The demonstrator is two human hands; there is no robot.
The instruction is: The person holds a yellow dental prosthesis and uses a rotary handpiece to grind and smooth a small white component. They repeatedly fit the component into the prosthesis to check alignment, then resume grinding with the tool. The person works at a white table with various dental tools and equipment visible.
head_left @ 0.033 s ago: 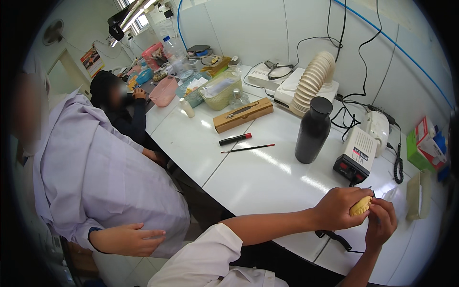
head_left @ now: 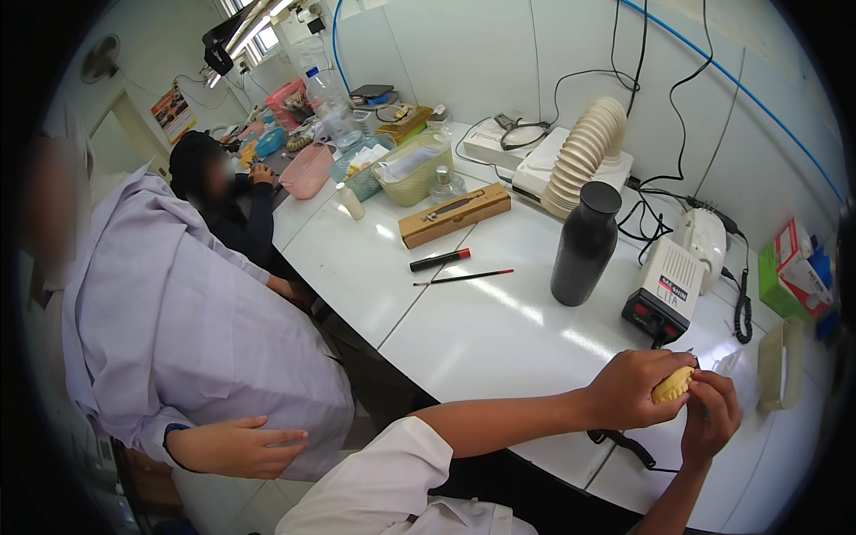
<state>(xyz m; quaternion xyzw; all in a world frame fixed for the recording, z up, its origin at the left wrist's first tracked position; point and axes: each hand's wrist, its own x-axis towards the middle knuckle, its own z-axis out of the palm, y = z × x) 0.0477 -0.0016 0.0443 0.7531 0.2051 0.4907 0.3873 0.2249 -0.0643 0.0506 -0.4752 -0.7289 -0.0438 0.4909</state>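
Low at the right, over the table's near edge, my left hand (head_left: 637,387) is closed around a small yellow dental cast (head_left: 672,385). Tooth-like bumps line its edge. My right hand (head_left: 711,415) meets it from the right, fingers bent and pressed against the cast's side. Just above those fingertips a small dark piece (head_left: 696,361) shows; most of it is hidden and I cannot tell what it is. Beyond my hands stands a white and black control box (head_left: 664,290) with a cord at its front.
A dark bottle (head_left: 585,245) stands on the white table (head_left: 499,330). A brush (head_left: 464,277), a black-and-red marker (head_left: 440,260) and a cardboard box (head_left: 455,215) lie left of it. Behind is a ribbed hose (head_left: 584,156). A person in a pale coat (head_left: 196,330) stands at left; another sits beyond.
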